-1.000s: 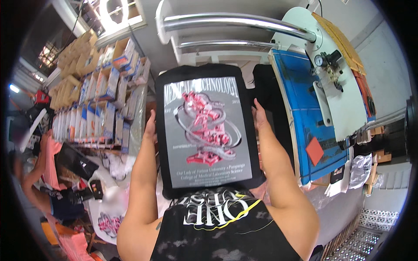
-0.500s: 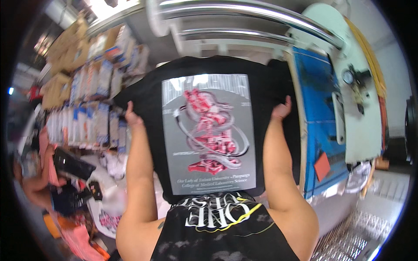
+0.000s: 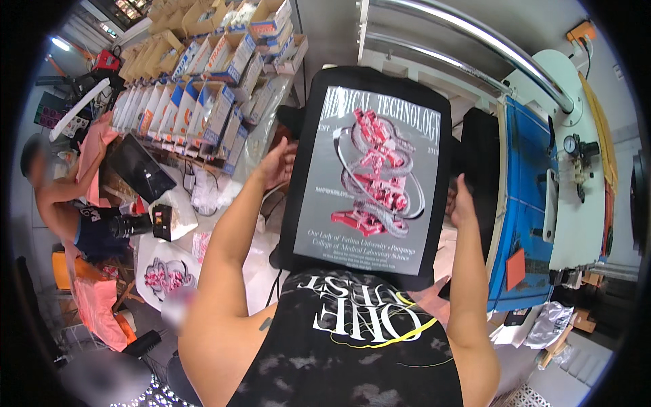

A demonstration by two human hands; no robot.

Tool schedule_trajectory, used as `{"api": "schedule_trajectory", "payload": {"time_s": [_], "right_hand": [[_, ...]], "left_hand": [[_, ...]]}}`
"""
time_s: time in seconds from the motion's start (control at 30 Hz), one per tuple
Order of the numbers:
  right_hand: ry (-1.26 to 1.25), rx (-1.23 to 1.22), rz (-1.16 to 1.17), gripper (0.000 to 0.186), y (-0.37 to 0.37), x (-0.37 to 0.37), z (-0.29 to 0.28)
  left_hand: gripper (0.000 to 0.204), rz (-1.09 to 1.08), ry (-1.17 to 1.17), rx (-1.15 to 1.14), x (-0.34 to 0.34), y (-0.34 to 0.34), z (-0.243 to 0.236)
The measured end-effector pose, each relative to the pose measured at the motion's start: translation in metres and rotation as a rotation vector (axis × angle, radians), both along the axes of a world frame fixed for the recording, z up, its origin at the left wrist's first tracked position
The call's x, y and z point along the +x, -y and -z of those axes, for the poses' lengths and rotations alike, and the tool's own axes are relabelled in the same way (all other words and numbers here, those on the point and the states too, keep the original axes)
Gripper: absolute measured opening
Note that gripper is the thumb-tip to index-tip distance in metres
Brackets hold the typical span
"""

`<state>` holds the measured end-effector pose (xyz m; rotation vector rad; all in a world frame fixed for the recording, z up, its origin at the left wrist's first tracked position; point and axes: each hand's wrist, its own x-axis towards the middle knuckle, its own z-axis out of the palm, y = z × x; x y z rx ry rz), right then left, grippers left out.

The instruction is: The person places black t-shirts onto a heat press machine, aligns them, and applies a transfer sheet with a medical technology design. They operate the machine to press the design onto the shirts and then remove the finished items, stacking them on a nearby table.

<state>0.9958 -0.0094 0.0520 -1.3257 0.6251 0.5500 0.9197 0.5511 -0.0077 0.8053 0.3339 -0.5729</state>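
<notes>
I see the big blue and white press machine (image 3: 542, 203) filling the right side of the frame, its metal bar arching across the top. At centre, held up in front of it, is the black printed shirt (image 3: 369, 176), folded into a tall panel with its grey and pink graphic facing me. Upper left of the frame is a shelf of cardboard boxes (image 3: 196, 88), standing in slanted rows. At far left another person (image 3: 64, 203) sits low, beside pink cloth and a printed white sheet (image 3: 166, 275) on the floor.

The shirt hangs between my two hands. My left hand (image 3: 277, 163) meets its left edge about halfway up, fingers curled at the border; I think the grip is closed on the cloth, though the fingertips are hidden behind it. My right hand (image 3: 463, 203) is at the right edge, slightly lower, its grip pinched on the fabric there.
</notes>
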Motion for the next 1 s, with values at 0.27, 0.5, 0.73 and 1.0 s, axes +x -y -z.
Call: {"api": "schedule_trajectory", "payload": {"time_s": [0.27, 0.5, 0.73, 1.0], "right_hand": [[-0.039, 0.201, 0.060, 0.053, 0.022, -0.187, 0.023], [0.076, 0.224, 0.137, 0.036, 0.060, -0.208, 0.021], [0.156, 0.131, 0.125, 0.029, 0.084, -0.221, 0.020], [1.234, -1.472, -0.092, 0.011, 0.027, -0.228, -0.126]], "left_hand": [[0.029, -0.006, -0.029, 0.269, -0.187, -0.016, 0.006], [0.033, -0.208, 0.011, 0.396, -0.217, -0.023, -0.031], [0.043, -0.159, 0.066, 0.552, -0.211, -0.017, -0.043], [0.019, -0.269, 0.800, 1.575, -0.204, 0.069, -0.077]]}}
